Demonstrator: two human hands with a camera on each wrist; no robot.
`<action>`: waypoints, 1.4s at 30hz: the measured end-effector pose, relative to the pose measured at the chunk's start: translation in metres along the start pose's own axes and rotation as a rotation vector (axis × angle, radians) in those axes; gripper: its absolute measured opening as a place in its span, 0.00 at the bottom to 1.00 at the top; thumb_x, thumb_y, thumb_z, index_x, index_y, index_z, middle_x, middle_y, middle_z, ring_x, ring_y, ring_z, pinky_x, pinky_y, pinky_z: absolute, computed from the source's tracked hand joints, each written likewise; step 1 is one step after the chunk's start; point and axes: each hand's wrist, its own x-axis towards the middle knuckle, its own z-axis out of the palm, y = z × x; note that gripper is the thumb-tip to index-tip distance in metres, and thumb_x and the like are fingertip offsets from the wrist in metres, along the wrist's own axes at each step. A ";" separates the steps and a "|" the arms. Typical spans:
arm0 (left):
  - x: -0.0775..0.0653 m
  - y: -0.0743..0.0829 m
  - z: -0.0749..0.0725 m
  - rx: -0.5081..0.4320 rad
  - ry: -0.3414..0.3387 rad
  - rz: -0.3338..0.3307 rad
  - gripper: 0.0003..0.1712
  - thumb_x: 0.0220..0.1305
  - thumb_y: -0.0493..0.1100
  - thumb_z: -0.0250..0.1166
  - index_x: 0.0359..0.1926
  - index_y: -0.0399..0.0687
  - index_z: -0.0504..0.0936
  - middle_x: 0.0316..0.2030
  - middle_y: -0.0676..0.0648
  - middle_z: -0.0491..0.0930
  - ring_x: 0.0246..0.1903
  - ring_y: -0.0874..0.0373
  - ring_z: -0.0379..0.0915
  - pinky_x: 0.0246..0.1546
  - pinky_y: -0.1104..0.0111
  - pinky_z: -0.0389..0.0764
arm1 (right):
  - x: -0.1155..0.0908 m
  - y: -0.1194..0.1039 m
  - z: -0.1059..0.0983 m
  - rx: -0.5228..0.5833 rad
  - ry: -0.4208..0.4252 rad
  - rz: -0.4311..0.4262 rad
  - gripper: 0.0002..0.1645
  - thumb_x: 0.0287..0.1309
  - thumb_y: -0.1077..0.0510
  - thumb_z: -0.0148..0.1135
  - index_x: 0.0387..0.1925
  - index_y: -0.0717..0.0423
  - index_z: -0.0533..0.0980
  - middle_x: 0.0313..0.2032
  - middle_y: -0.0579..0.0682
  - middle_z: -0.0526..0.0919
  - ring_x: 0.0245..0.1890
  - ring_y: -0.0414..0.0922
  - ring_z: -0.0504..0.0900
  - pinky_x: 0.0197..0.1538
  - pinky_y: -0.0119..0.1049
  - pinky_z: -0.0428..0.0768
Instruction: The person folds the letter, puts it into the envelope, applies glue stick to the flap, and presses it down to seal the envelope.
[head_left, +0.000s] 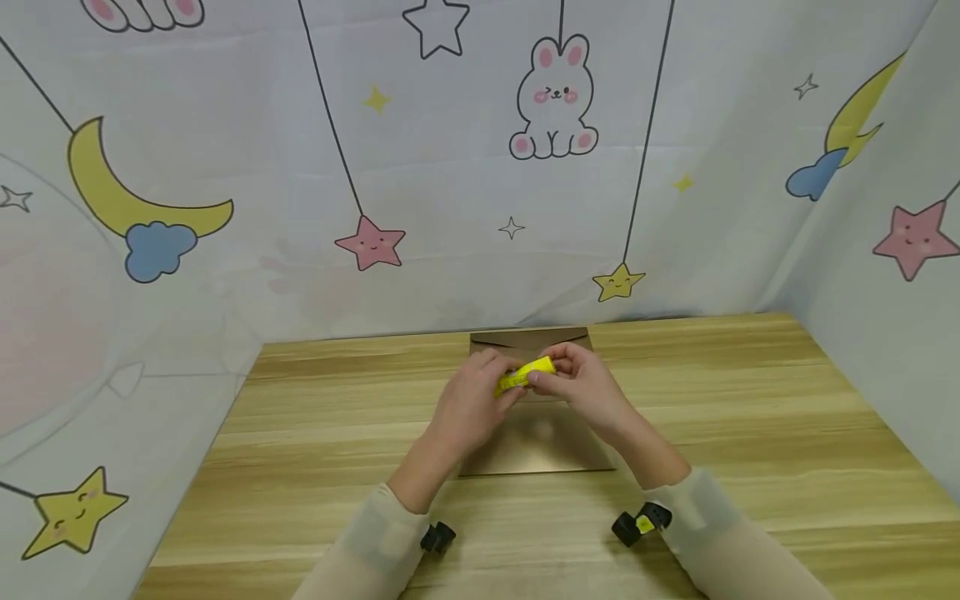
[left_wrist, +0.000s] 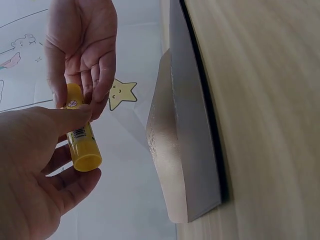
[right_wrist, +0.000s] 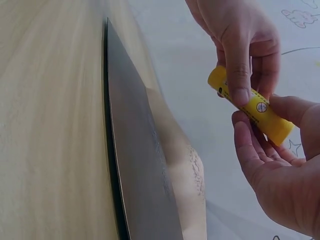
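Note:
A yellow glue stick (head_left: 527, 375) is held between both hands above a brown envelope (head_left: 536, 442). My left hand (head_left: 471, 404) grips one end, its thumb laid along the printed tube (left_wrist: 85, 146) in the left wrist view. At the other end, my right hand (head_left: 595, 390) pinches the tube between thumb and fingers. A barcode and a round symbol show on its label. The envelope lies flat on the table, its flap (left_wrist: 162, 160) at the far side and standing slightly raised in both wrist views.
The wood-grain table (head_left: 750, 433) extends to both sides of the envelope. A white curtain (head_left: 450, 167) printed with stars, moons and rabbits hangs along the back and sides. Small black devices (head_left: 641, 523) sit at both wrists.

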 end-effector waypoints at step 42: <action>-0.003 -0.009 0.001 0.105 0.001 0.083 0.15 0.66 0.38 0.77 0.53 0.42 0.87 0.44 0.48 0.81 0.43 0.51 0.76 0.45 0.61 0.82 | 0.000 0.006 -0.015 -0.202 -0.037 0.023 0.26 0.77 0.50 0.64 0.65 0.62 0.74 0.50 0.66 0.85 0.45 0.56 0.87 0.51 0.51 0.87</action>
